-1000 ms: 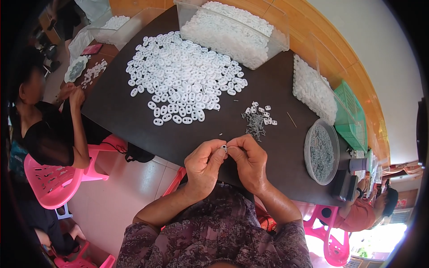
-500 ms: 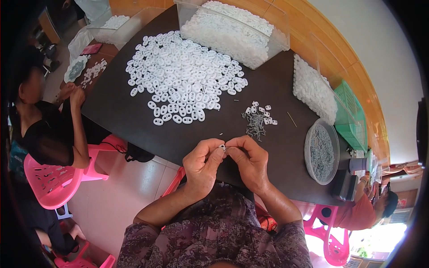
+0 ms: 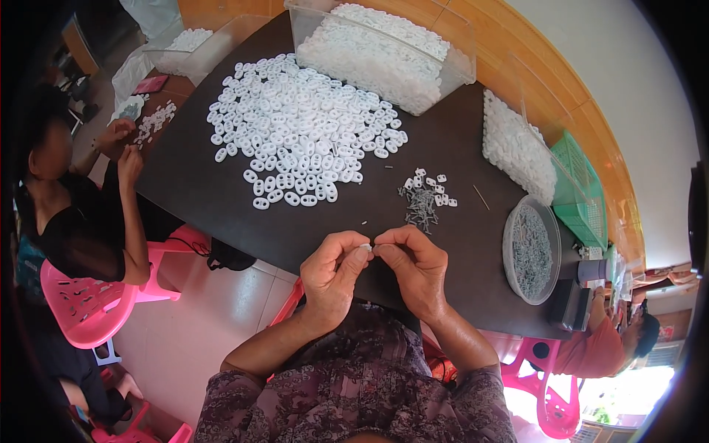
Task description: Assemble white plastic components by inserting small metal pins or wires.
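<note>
At the table's near edge, my left hand (image 3: 330, 279) pinches a small white plastic piece (image 3: 366, 247) between thumb and fingers. The fingertips of my right hand (image 3: 418, 275) are pressed together close beside that piece; what they hold, if anything, is too small to make out. Beyond my hands lies a little heap of grey screw-like pins (image 3: 421, 210), with several small white two-holed pieces (image 3: 441, 198) next to it. A wide pile of white oval two-holed pieces (image 3: 303, 118) spreads over the table farther left.
Clear bins of white pieces (image 3: 377, 55) (image 3: 517, 148) stand along the far side. At right are a round tray (image 3: 529, 251) of grey pins, a green basket (image 3: 580, 184) and a thin stick (image 3: 481, 197). A co-worker (image 3: 81, 214) sits at left, another person (image 3: 613, 340) at right.
The white piece has turned in my left fingertips, so its hole no longer shows. My right fingertips have drawn slightly right. The left co-worker's hands have come apart.
</note>
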Action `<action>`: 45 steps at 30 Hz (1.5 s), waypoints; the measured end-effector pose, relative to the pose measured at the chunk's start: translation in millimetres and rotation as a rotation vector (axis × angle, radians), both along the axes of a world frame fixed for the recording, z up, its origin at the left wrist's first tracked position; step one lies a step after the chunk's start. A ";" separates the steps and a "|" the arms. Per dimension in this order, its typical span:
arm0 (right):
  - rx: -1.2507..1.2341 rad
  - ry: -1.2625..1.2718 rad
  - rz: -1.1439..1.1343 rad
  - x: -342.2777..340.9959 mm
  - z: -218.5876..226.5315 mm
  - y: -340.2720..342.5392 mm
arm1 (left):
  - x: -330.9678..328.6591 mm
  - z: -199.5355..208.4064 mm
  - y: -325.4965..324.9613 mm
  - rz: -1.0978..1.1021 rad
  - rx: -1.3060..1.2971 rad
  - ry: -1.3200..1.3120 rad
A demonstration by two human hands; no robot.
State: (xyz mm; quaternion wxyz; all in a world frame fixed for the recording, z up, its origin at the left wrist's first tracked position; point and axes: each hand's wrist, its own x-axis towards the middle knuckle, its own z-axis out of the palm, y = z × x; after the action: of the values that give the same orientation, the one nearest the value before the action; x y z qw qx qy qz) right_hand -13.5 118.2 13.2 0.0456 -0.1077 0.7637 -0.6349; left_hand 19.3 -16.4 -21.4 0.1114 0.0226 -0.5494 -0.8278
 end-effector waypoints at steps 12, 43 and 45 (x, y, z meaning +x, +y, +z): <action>-0.115 0.020 0.017 2.0 2.1 2.6 | 0.1 -2.0 -4.5 -0.039 -0.044 0.088; -0.124 0.138 0.034 7.3 1.6 4.3 | 2.6 18.6 1.9 -0.005 0.142 0.074; -0.049 0.224 0.020 8.2 4.4 4.0 | 2.9 19.0 1.8 -0.007 0.129 0.080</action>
State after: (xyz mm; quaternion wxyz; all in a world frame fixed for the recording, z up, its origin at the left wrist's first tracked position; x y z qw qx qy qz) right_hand -5.3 122.1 17.5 -0.0365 -0.1866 0.7473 -0.6367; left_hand 22.2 -14.6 -2.3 0.1287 -0.0051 -0.4901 -0.8621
